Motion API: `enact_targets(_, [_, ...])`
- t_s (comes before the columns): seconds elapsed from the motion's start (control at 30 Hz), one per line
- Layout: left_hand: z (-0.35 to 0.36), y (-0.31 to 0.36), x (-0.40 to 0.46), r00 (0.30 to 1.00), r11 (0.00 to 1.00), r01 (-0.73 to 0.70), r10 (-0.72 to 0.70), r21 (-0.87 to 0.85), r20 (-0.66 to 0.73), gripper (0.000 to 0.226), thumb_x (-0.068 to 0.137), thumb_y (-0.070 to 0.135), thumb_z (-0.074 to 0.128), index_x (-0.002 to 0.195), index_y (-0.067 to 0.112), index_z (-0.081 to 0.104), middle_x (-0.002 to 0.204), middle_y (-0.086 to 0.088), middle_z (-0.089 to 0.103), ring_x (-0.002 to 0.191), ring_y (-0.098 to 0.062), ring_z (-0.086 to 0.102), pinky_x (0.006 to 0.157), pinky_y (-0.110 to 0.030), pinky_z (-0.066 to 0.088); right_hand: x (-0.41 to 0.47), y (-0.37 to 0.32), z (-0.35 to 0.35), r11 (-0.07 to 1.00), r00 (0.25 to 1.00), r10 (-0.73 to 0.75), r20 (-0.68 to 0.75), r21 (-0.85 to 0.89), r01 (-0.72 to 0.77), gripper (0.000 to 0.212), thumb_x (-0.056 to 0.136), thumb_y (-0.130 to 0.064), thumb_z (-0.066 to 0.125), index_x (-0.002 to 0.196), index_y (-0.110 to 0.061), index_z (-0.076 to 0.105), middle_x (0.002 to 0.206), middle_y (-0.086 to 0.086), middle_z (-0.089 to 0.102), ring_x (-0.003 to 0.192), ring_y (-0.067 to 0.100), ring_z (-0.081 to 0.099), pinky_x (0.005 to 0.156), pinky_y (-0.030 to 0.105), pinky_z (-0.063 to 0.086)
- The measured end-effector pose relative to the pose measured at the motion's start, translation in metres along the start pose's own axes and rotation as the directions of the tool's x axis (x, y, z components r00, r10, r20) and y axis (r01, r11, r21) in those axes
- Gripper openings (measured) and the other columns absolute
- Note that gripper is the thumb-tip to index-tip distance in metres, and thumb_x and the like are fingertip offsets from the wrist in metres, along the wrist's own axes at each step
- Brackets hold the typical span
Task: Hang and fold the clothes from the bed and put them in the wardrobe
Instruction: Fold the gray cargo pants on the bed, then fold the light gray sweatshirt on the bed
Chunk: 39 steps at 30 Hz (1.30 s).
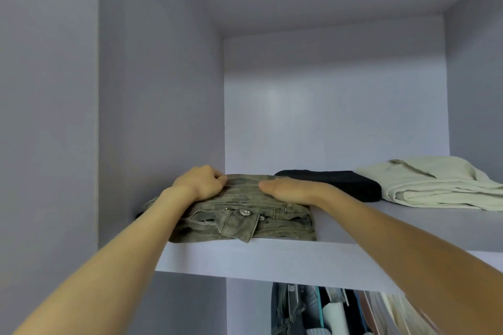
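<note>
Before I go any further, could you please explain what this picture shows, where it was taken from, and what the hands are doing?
There is no machine here: a person wears a wide-angle camera on the head, so you see their own two bare arms reaching up into a wardrobe. On the shelf lie three folded garments: olive-green jeans on the left, a black garment in the middle and a cream one on the right. The left hand has its fingers curled against the back of the jeans; the right hand lies flat on top of them. Below the shelf, hanging clothes show.
</note>
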<state>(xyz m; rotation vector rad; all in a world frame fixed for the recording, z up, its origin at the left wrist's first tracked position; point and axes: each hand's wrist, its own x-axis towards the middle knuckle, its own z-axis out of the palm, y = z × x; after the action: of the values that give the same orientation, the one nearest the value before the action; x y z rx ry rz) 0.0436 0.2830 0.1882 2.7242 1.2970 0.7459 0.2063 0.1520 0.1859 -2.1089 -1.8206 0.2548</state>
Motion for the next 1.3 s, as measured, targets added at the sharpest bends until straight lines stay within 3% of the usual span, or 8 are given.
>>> enact_targets(0.13, [-0.004,-0.009,-0.04,0.997,0.993,0.069,-0.067,0.091,-0.031,0.053,0.091,0.065,0.019,0.117,0.041,0.059,0.117,0.002,0.063,0.111,-0.024,0.054,0.083,-0.035,0.038,-0.035,-0.011,0.003,0.984,0.983,-0.175,0.047,-0.016,0.176,0.055,0.093,-0.062,0.017,0.142,-0.04,0.03,0.151,-0.016,0.026,0.14,0.008,0.02,0.111,0.025,0.004])
enact_targets(0.23, [0.004,-0.008,-0.056,0.972,0.994,0.075,-0.054,0.085,-0.23,0.068,0.087,0.069,0.013,0.099,0.031,0.068,0.094,-0.003,0.066,0.097,-0.029,0.058,0.072,-0.034,0.035,-0.036,-0.019,0.02,0.961,0.972,-0.235,-0.01,-0.15,0.231,0.054,0.096,-0.057,0.012,0.141,-0.039,0.033,0.151,-0.01,0.031,0.141,0.014,0.023,0.117,0.036,0.012])
enact_targets(0.57, [0.012,-0.004,-0.051,0.925,0.997,0.061,-0.037,0.053,-0.378,0.045,0.094,0.041,0.034,0.076,0.016,0.066,0.08,-0.011,0.066,0.075,-0.029,0.052,0.066,-0.03,0.034,-0.029,-0.025,0.043,0.973,0.956,-0.081,-0.281,-0.231,0.014,0.055,0.094,-0.059,0.01,0.122,-0.039,0.053,0.127,0.001,0.055,0.124,0.029,0.043,0.102,0.055,0.031])
enact_targets(0.7, [0.04,-0.009,-0.087,0.789,0.996,-0.077,0.088,0.045,-0.608,0.055,0.093,0.034,0.019,0.09,0.012,0.069,0.105,-0.007,0.069,0.106,-0.026,0.055,0.099,-0.033,0.028,-0.045,-0.02,0.064,0.903,0.857,-0.192,-0.478,-0.429,-0.037,0.048,0.1,-0.042,0.014,0.132,-0.024,0.044,0.13,0.006,0.052,0.123,0.027,0.043,0.104,0.045,0.032])
enact_targets(0.8, [0.052,-0.01,-0.117,0.844,0.996,-0.088,0.085,0.019,-0.529,0.061,0.093,0.038,0.007,0.142,0.019,0.039,0.151,-0.003,0.031,0.143,-0.022,0.017,0.116,-0.035,0.001,-0.059,-0.013,0.07,0.91,0.871,-0.207,-0.445,-0.415,0.004,0.049,0.1,-0.04,0.018,0.146,-0.021,0.02,0.148,0.007,0.029,0.137,0.024,0.023,0.111,0.044,0.022])
enact_targets(0.93, [0.055,-0.005,-0.151,0.955,1.0,0.02,-0.021,-0.008,-0.295,0.054,0.101,0.034,0.021,0.149,0.027,-0.003,0.157,-0.002,-0.012,0.144,-0.022,-0.014,0.117,-0.042,0.0,-0.091,-0.007,0.083,0.891,0.877,-0.242,-0.415,-0.453,0.031,0.056,0.101,-0.035,0.023,0.15,-0.017,0.003,0.158,0.006,0.0,0.145,0.02,-0.002,0.117,0.043,0.006])
enact_targets(1.07, [0.064,0.003,-0.204,0.969,0.995,0.1,-0.104,-0.028,-0.224,0.063,0.098,0.034,0.036,0.149,0.031,0.0,0.158,-0.003,-0.009,0.145,-0.023,-0.001,0.115,-0.044,0.015,-0.13,-0.002,0.116,0.899,0.819,-0.337,-0.464,-0.416,0.135,0.052,0.099,-0.024,0.029,0.148,-0.015,0.015,0.158,0.006,0.001,0.145,0.017,-0.002,0.116,0.037,-0.001])
enact_targets(1.3, [0.089,0.013,-0.354,0.944,0.948,0.317,-0.319,-0.038,-0.086,0.054,0.096,0.027,0.043,0.147,0.021,0.024,0.154,-0.004,0.017,0.139,-0.025,0.02,0.112,-0.039,0.021,-0.215,-0.006,0.214,0.938,0.916,-0.346,-0.203,-0.065,0.34,0.038,0.098,-0.017,0.033,0.133,-0.015,0.046,0.136,0.0,0.049,0.12,0.018,0.045,0.095,0.029,0.035])
